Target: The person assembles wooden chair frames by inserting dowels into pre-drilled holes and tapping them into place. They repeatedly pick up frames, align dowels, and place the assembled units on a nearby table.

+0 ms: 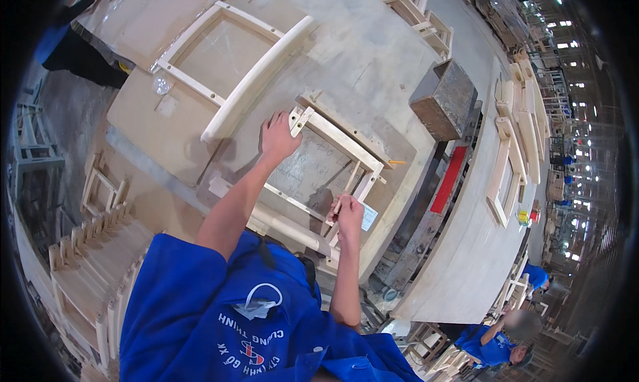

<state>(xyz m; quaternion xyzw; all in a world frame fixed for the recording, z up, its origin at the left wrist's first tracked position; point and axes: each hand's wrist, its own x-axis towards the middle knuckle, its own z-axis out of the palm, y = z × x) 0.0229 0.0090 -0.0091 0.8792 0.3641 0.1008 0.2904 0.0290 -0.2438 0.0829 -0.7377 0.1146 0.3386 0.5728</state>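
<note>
the right hand [349, 212] sits at the near right corner of the small wooden frame [336, 157], fingers pinched together on a short light peg [337, 204] at the frame's upright. the frame lies flat on the pale workbench [363, 62]. the left hand [278, 139] rests on the frame's far left corner, fingers pressed together and flat on the wood. just left of the frame a larger chair frame [229, 65] lies on a board. right of the frame stands a dark metal block [444, 99], near a red strip [448, 179]. well beyond the frame, stacked frames [416, 12] sit at the bench's far edge.
</note>
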